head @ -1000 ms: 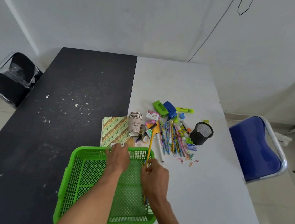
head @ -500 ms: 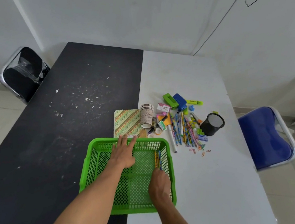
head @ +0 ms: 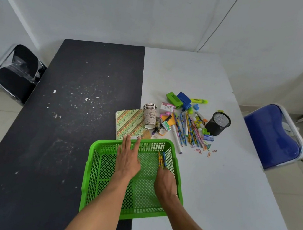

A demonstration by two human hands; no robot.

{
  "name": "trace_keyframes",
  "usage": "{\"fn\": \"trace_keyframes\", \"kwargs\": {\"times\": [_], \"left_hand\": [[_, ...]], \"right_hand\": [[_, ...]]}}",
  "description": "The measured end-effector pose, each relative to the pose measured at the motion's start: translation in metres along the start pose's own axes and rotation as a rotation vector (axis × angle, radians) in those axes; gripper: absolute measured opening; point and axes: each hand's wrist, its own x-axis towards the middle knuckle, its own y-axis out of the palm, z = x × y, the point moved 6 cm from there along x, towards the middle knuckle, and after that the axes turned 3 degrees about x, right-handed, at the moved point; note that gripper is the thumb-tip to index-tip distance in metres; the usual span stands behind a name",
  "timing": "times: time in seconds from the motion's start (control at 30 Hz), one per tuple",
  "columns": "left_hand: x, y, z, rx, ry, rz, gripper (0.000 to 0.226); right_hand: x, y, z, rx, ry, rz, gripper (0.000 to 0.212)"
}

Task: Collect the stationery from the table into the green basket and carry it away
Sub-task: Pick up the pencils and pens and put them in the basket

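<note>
The green basket [head: 89,164] sits at the near edge, straddling the black and white halves of the table. My left hand [head: 127,160] lies flat over it, straight fingers reaching the far rim. My right hand [head: 166,184] is inside by the right wall, fingers curled at the near ends of a few patterned pencils [head: 161,159] lying on the basket floor. Beyond the basket lie a patterned notebook [head: 128,123], stacked paper cups [head: 149,115], a row of pencils [head: 189,130], a white marker [head: 176,139], a green punch [head: 174,98], a blue stapler [head: 184,99] and paper clips [head: 204,150].
A black mesh pen cup [head: 218,123] stands upright at the right of the pile. A yellow highlighter [head: 199,101] lies at the back. A black chair [head: 18,72] stands left of the table, a blue chair [head: 272,135] on the right.
My right hand brought the pencils down from above the far rim into the basket. My left hand flattened over the basket. The view shifted, so everything sits further right.
</note>
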Motion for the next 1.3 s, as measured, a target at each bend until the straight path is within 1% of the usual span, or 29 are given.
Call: {"fn": "trace_keyframes", "kwargs": {"times": [0.13, 0.23, 0.27, 0.33, 0.4, 0.47, 0.53, 0.63, 0.7, 0.77, 0.83, 1.0, 1.07, 1.2, 1.3], "left_hand": [[-0.012, -0.002, -0.020, -0.061, 0.046, -0.190, 0.076], [-0.018, 0.000, -0.039, -0.221, 0.053, -0.326, 0.061], [-0.019, 0.003, -0.044, -0.268, 0.049, -0.325, 0.053], [-0.019, 0.010, -0.057, -0.318, 0.033, -0.220, 0.040], [-0.017, 0.020, -0.067, -0.328, 0.023, -0.094, 0.034], [-0.014, 0.032, -0.074, -0.306, 0.016, 0.016, 0.028], [-0.011, 0.042, -0.079, -0.309, -0.005, 0.091, 0.019], [-0.003, 0.054, -0.085, -0.331, -0.063, 0.124, 0.013], [0.000, 0.056, -0.087, -0.343, -0.117, 0.121, 0.009], [0.004, 0.060, -0.089, -0.356, -0.180, 0.122, 0.008], [0.006, 0.062, -0.090, -0.374, -0.225, 0.136, 0.013], [0.017, 0.065, -0.089, -0.432, -0.324, 0.164, 0.015], [0.020, 0.067, -0.085, -0.468, -0.369, 0.176, 0.015], [0.023, 0.067, -0.080, -0.518, -0.410, 0.192, 0.017], [0.022, 0.065, -0.081, -0.535, -0.426, 0.187, 0.017]], "right_hand": [[0.010, -0.026, 0.006, 0.142, -0.078, -0.167, 0.018], [0.023, -0.058, 0.001, 0.271, -0.122, -0.307, 0.016], [0.028, -0.069, -0.004, 0.310, -0.118, -0.352, 0.017], [0.039, -0.088, -0.018, 0.376, -0.099, -0.416, 0.015], [0.052, -0.100, -0.037, 0.408, -0.047, -0.432, 0.012], [0.069, -0.103, -0.061, 0.388, 0.025, -0.395, 0.011], [0.086, -0.100, -0.088, 0.340, 0.103, -0.313, 0.013], [0.110, -0.092, -0.124, 0.285, 0.181, -0.169, 0.023], [0.123, -0.092, -0.140, 0.262, 0.196, -0.123, 0.024], [0.138, -0.093, -0.152, 0.254, 0.206, -0.102, 0.023], [0.150, -0.093, -0.160, 0.282, 0.229, -0.093, 0.021], [0.178, -0.089, -0.169, 0.289, 0.227, -0.055, 0.027], [0.183, -0.086, -0.172, 0.275, 0.241, -0.051, 0.026], [0.182, -0.083, -0.172, 0.214, 0.282, -0.028, 0.020], [0.182, -0.086, -0.170, 0.193, 0.280, -0.028, 0.022]]}}
